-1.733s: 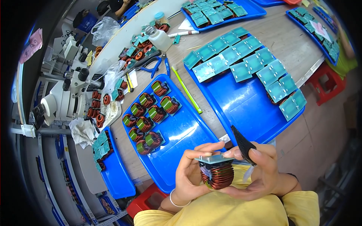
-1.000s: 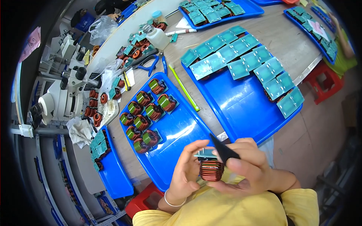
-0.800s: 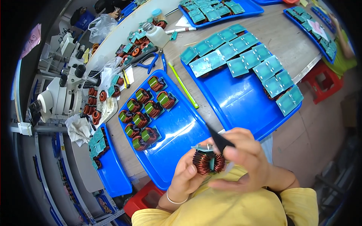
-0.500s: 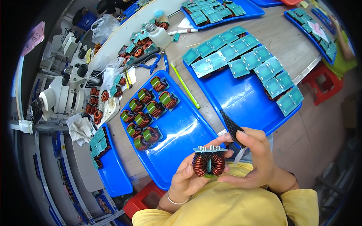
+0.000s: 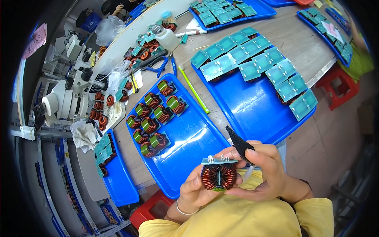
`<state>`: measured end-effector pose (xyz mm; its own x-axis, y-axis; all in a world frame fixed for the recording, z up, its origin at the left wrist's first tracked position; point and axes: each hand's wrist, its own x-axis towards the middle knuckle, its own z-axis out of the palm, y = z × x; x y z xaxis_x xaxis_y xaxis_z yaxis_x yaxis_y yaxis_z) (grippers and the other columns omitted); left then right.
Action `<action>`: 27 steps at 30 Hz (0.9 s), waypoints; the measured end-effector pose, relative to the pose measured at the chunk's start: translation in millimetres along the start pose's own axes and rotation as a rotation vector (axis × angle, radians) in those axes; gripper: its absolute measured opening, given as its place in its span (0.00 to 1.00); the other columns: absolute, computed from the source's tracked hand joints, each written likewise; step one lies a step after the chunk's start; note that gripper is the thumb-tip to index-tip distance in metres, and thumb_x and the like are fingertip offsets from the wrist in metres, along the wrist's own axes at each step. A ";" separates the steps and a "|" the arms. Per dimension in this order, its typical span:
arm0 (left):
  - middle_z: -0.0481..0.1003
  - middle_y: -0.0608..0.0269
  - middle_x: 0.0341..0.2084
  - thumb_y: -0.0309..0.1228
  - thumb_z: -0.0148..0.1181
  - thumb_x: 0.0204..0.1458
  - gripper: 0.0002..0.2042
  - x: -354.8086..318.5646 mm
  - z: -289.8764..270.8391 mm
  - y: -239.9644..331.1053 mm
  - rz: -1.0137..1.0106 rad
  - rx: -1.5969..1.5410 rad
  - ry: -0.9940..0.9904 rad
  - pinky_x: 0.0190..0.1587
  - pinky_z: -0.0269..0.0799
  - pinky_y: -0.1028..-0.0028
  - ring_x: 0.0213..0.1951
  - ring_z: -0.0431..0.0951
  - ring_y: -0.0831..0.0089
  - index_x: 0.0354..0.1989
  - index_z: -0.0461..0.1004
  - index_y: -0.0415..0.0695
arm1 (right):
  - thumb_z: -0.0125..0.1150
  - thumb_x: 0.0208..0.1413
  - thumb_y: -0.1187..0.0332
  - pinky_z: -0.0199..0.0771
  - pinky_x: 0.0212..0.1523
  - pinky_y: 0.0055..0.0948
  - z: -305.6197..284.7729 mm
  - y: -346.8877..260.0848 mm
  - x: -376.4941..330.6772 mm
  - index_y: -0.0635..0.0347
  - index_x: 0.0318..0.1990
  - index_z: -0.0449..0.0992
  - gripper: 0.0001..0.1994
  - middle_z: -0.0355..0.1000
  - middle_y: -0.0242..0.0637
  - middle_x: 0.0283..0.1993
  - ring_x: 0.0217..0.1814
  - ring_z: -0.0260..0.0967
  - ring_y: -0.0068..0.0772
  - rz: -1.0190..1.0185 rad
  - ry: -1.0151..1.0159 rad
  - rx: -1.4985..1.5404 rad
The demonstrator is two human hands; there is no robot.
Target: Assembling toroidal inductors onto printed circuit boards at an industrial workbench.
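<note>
In front of my chest, my left hand (image 5: 196, 185) grips a copper-wound toroidal coil (image 5: 218, 177) with a small green circuit board (image 5: 219, 161) on top. Pale metal pins stick up from that board. My right hand (image 5: 268, 170) is closed around a black tool (image 5: 239, 144) with a textured, tapering body and a pale translucent end by the palm; its kind is unclear. Lower fingers of the right hand reach to the coil's right side. Just beyond my hands lies a blue tray (image 5: 189, 138) holding several coils (image 5: 162, 113) on boards, green side up.
Another blue tray (image 5: 252, 106) holds rows of board-topped coils. A lime-green stick (image 5: 194, 91), blue-handled pliers (image 5: 158, 66) and a white bottle (image 5: 166, 37) lie beyond. A microscope (image 5: 59, 98) stands left. Red stools (image 5: 338, 89) flank the table; a person sits at far right.
The coil has tipped slightly and dropped a little in my left hand. The black tool has shifted down and right, its tapered end now lower. A hand appears at the far top.
</note>
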<state>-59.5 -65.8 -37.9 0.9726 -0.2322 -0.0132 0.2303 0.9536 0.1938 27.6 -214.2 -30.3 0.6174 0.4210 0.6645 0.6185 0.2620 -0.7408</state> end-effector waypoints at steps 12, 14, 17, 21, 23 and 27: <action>0.58 0.48 0.57 0.51 0.53 0.47 0.35 -1.6 -4.3 -1.9 -0.087 0.116 -0.012 0.50 0.64 0.57 0.53 0.63 0.49 0.61 0.54 0.44 | 0.70 0.36 0.72 0.68 0.40 0.32 -3.0 -1.5 4.2 0.71 0.54 0.60 0.35 0.62 0.48 0.49 0.42 0.64 0.41 -0.032 0.038 -0.004; 0.59 0.48 0.56 0.51 0.53 0.47 0.35 3.9 -1.6 -3.3 -0.095 0.128 0.024 0.49 0.65 0.59 0.52 0.64 0.48 0.61 0.54 0.44 | 0.70 0.36 0.72 0.68 0.40 0.32 -5.3 1.2 5.4 0.72 0.54 0.60 0.35 0.62 0.49 0.49 0.42 0.64 0.41 -0.037 0.042 -0.006; 0.53 0.39 0.58 0.43 0.58 0.46 0.44 11.9 3.3 -5.2 -0.025 -0.139 -0.072 0.57 0.60 0.64 0.55 0.64 0.54 0.63 0.37 0.32 | 0.70 0.36 0.72 0.69 0.40 0.32 -7.1 3.4 6.8 0.72 0.54 0.60 0.35 0.62 0.48 0.49 0.42 0.64 0.42 -0.041 0.041 0.001; 0.58 0.43 0.55 0.42 0.61 0.44 0.43 2.8 10.3 10.9 0.002 0.272 0.189 0.56 0.61 0.65 0.53 0.66 0.57 0.62 0.41 0.33 | 0.71 0.36 0.70 0.67 0.44 0.35 -7.8 -3.2 7.6 0.70 0.54 0.60 0.36 0.63 0.48 0.49 0.45 0.64 0.42 0.015 -0.047 -0.078; 0.60 0.45 0.54 0.42 0.62 0.44 0.43 -1.3 8.0 23.4 0.100 0.393 0.244 0.55 0.61 0.66 0.52 0.67 0.60 0.62 0.44 0.34 | 0.71 0.37 0.67 0.65 0.46 0.35 -12.5 1.7 2.0 0.67 0.57 0.56 0.39 0.64 0.47 0.49 0.46 0.65 0.41 0.099 -0.116 -0.128; 0.67 0.56 0.46 0.40 0.66 0.42 0.39 -23.1 4.0 61.4 0.501 0.718 0.393 0.52 0.64 0.72 0.49 0.69 0.68 0.58 0.51 0.35 | 0.70 0.37 0.59 0.63 0.48 0.36 -19.5 3.7 -10.6 0.63 0.62 0.49 0.45 0.63 0.43 0.50 0.45 0.67 0.39 0.069 -0.038 -0.049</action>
<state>-67.9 -2.6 -21.8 0.9240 0.3761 -0.0686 -0.1628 0.5495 0.8195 32.9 -234.6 -38.2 0.6412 0.4698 0.6067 0.5986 0.1884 -0.7786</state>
